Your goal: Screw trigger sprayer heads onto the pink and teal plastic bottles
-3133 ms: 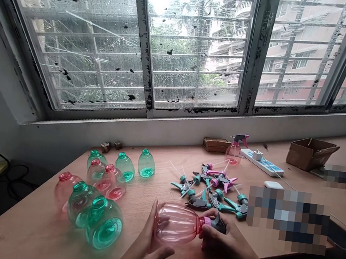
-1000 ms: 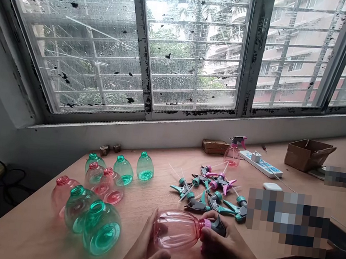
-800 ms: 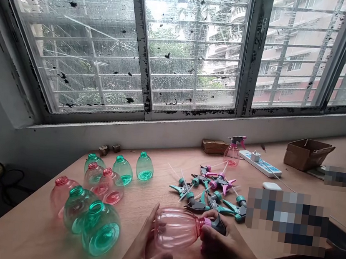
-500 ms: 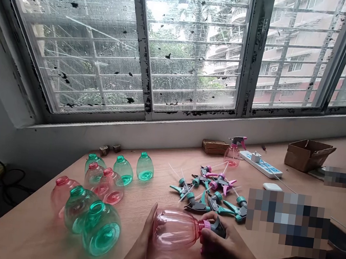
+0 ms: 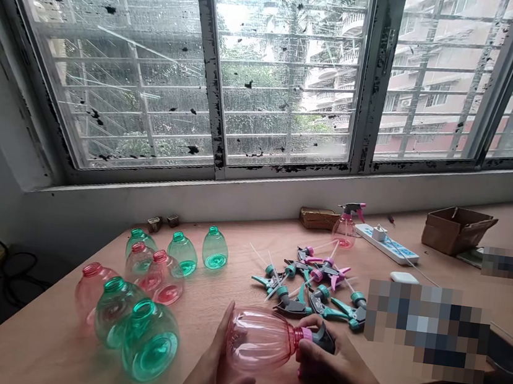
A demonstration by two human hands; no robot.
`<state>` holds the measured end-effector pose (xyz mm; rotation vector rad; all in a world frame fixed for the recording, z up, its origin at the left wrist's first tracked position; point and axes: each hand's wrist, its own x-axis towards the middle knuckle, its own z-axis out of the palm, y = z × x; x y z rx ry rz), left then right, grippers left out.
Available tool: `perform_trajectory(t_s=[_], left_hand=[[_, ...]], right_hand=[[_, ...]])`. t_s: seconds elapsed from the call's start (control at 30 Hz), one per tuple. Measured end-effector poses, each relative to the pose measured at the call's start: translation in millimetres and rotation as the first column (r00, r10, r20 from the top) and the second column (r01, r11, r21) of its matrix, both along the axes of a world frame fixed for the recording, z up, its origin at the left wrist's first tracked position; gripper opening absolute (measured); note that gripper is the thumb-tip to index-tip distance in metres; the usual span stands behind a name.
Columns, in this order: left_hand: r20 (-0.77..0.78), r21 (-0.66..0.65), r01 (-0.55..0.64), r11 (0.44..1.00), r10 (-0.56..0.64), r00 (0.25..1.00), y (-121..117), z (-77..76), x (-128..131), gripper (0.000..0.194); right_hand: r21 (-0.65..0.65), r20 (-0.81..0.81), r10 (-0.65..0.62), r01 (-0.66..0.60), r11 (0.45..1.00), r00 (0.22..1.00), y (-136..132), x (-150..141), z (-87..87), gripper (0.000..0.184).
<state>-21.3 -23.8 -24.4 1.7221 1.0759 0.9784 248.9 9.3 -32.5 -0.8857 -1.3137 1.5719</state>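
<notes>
A clear pink bottle (image 5: 261,341) lies on its side low in the middle of the head view, just above the wooden table (image 5: 226,288). My left hand (image 5: 214,377) cups its base, with the fingers curled round it. My right hand (image 5: 326,361) is closed on the pink collar and dark spray head (image 5: 319,337) at the bottle's neck. A heap of loose teal and pink spray heads (image 5: 315,283) lies just behind my right hand.
Several empty green and pink bottles (image 5: 146,290) stand and lie at the left. A finished pink spray bottle (image 5: 346,225), a brown box (image 5: 319,217), a power strip (image 5: 388,242) and an open cardboard box (image 5: 457,229) sit by the window wall. A blurred patch covers the right.
The bottle has turned slightly in my hands, and my right hand has shifted its grip on the spray head. Everything else on the table stays in place.
</notes>
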Motion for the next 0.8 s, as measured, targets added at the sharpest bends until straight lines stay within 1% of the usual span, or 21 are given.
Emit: perform_trajectory(t_s=[0.1, 0.2, 0.3, 0.43, 0.5, 0.57, 0.67, 0.73, 0.8], left_hand=[[-0.007, -0.027, 0.015, 1.0, -0.015, 1.0, 0, -5.6, -2, 0.109], [0.022, -0.028, 0.031, 0.999, -0.03, 0.999, 2, -9.0, -3, 0.104], [0.033, -0.022, 0.017, 1.0, -0.016, 0.999, 2, -5.7, -2, 0.099], [-0.004, -0.019, 0.005, 1.0, -0.005, 1.0, 1, 1.8, -1, 0.102], [-0.02, -0.008, 0.013, 1.0, -0.013, 1.0, 0, 2.3, -1, 0.102], [-0.022, -0.008, 0.024, 1.0, -0.025, 0.999, 1, -0.8, -2, 0.105], [0.017, -0.011, 0.05, 0.999, -0.05, 0.999, 4, -9.8, -4, 0.11], [0.056, -0.008, 0.068, 0.998, -0.067, 0.996, 6, -14.9, -4, 0.109], [0.079, -0.007, 0.078, 0.997, -0.077, 0.994, 7, -16.8, -4, 0.107]], right_hand=[[0.005, 0.013, 0.013, -0.013, 1.0, 1.0, 0, 1, 0.5, 0.048], [0.04, 0.036, 0.016, -0.017, 0.999, 0.999, 0, 2, 2.0, 0.046], [0.026, 0.025, 0.022, -0.022, 0.999, 0.999, 0, 2, 2.5, 0.045], [0.005, -0.044, 0.036, -0.035, 0.999, 0.998, 1, 0, -0.4, 0.044], [0.008, -0.058, 0.032, -0.032, 0.999, 0.998, 1, 0, -1.8, 0.043], [0.002, -0.068, 0.027, -0.027, 1.0, 0.997, 0, 0, -2.1, 0.042], [-0.007, -0.082, 0.025, -0.026, 1.0, 0.996, -1, -1, -0.1, 0.042], [-0.007, -0.08, 0.032, -0.032, 0.999, 0.996, -2, -1, 1.7, 0.041], [0.006, -0.064, 0.038, -0.038, 0.999, 0.997, -1, 0, 2.8, 0.041]])
